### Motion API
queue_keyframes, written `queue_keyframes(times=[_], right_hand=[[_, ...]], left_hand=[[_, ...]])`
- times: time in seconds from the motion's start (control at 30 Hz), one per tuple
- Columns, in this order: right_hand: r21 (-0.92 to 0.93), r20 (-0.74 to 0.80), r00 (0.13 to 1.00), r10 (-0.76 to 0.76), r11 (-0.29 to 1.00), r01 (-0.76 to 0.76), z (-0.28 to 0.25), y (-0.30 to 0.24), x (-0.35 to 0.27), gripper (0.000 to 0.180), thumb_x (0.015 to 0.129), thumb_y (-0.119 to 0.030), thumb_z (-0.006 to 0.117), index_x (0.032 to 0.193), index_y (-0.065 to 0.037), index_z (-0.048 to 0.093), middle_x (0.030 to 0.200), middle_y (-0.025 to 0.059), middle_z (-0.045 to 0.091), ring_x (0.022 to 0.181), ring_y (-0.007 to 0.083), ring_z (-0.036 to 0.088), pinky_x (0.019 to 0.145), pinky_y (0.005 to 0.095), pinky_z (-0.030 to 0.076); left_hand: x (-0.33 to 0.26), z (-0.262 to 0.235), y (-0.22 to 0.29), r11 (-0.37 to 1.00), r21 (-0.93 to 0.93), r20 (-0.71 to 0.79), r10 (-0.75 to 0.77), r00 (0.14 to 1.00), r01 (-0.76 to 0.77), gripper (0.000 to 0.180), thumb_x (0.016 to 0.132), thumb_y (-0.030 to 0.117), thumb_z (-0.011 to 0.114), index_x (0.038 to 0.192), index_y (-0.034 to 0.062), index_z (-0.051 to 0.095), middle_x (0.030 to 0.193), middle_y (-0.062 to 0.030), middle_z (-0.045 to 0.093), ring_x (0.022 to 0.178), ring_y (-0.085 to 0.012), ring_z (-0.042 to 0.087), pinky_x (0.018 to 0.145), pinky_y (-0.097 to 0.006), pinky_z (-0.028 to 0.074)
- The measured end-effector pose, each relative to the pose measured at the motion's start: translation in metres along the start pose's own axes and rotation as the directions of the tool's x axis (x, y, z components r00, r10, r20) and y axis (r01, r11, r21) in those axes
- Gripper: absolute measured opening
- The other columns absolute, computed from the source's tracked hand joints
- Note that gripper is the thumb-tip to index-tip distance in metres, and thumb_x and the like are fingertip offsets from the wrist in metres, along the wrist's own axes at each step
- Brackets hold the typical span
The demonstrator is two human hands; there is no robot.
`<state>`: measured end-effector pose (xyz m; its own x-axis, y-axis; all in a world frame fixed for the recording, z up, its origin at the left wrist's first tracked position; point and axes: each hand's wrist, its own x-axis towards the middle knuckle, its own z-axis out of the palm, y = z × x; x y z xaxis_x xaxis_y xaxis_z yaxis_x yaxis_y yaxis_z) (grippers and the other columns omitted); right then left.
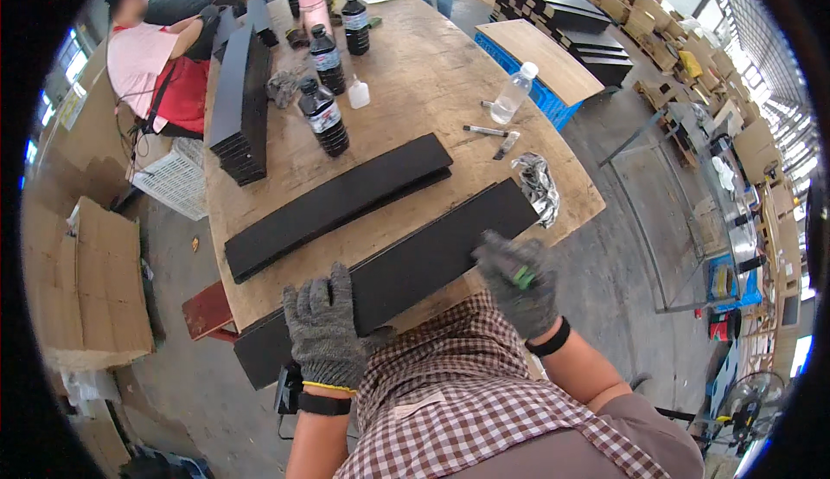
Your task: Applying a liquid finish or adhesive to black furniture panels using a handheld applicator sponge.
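A long black board point(424, 250) lies slantwise on the wooden table in front of me, close to my apron. My left hand point(327, 328), in a grey knit glove, lies on its near left part with the fingers stretched out. At the board's right end is my right hand point(520, 282), also gloved, with a green patch on the back. Its fingers are curled toward the board's surface and slightly blurred; whatever they hold is hidden. Beyond it, a second pair of black boards point(341, 202) is stacked, one slightly offset on the other.
Dark bottles point(325, 120) stand on the table point(432, 73) beside a small white squeeze bottle point(358, 92). A tall stack of black boards point(240, 103) is at the left, near a co-worker point(151, 64). Crumpled foil point(537, 187), markers point(487, 130) and a clear bottle point(514, 92) lie or stand right.
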<state>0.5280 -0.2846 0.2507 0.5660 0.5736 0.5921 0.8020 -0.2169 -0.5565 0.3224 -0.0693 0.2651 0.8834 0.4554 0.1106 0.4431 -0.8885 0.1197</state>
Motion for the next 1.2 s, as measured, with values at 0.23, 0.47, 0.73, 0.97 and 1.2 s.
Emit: queue_keyframes(times=[0.23,0.47,0.73,0.97,1.2], right_hand=[[0.068,0.365,0.891,-0.269,0.963,0.262,0.025,-0.061,0.020,0.052,0.081,-0.023,0.081,0.130,-0.011,0.070,0.109,0.0059,0.075,0.089,0.0267,0.068,0.083,0.0429,0.049],[0.155,0.469,0.768,-0.435,0.897,0.414,0.059,-0.095,0.029,0.060,0.074,-0.029,0.078,0.131,-0.011,0.069,0.103,0.0069,0.074,0.087,0.0300,0.067,0.080,0.0477,0.046],[0.386,0.482,0.523,-0.703,0.706,0.593,0.157,-0.197,0.025,0.037,0.079,-0.025,0.073,0.114,-0.010,0.071,0.092,0.0083,0.071,0.083,0.0293,0.069,0.071,0.0462,0.051],[0.336,0.558,0.471,-0.684,0.705,0.625,0.213,-0.229,0.001,0.034,0.086,-0.027,0.066,0.117,-0.016,0.070,0.088,0.0047,0.067,0.087,0.0279,0.068,0.078,0.0483,0.049],[0.222,0.622,0.418,-0.663,0.661,0.717,0.073,-0.137,0.058,0.040,0.073,-0.029,0.076,0.111,-0.016,0.072,0.088,0.0034,0.068,0.079,0.0297,0.065,0.078,0.0491,0.046]], left_hand=[[-0.005,0.012,-0.012,1.000,-0.008,-0.018,-0.010,1.000,0.010,0.118,0.066,0.074,0.078,0.154,0.0040,0.044,0.137,-0.0205,0.053,0.135,-0.0394,0.047,0.122,-0.062,0.025],[-0.067,-0.032,-0.100,0.965,-0.145,-0.216,-0.247,0.945,0.219,0.075,0.087,0.043,0.079,0.145,0.0023,0.055,0.148,-0.0243,0.054,0.142,-0.0477,0.043,0.123,-0.056,0.029],[-0.097,-0.017,-0.195,0.637,-0.606,0.287,-0.384,0.878,0.477,0.076,0.090,0.038,0.079,0.152,0.0049,0.050,0.152,-0.0174,0.054,0.142,-0.0334,0.049,0.120,-0.042,0.037],[-0.088,0.010,-0.219,0.689,-0.541,0.288,-0.386,0.876,0.481,0.104,0.079,0.064,0.079,0.159,0.0083,0.041,0.155,-0.0229,0.051,0.145,-0.0366,0.048,0.120,-0.041,0.037],[-0.093,-0.011,-0.200,0.617,-0.604,0.247,-0.457,0.854,0.505,0.104,0.077,0.048,0.088,0.156,-0.0008,0.041,0.156,-0.0229,0.048,0.146,-0.0384,0.044,0.122,-0.042,0.034]])
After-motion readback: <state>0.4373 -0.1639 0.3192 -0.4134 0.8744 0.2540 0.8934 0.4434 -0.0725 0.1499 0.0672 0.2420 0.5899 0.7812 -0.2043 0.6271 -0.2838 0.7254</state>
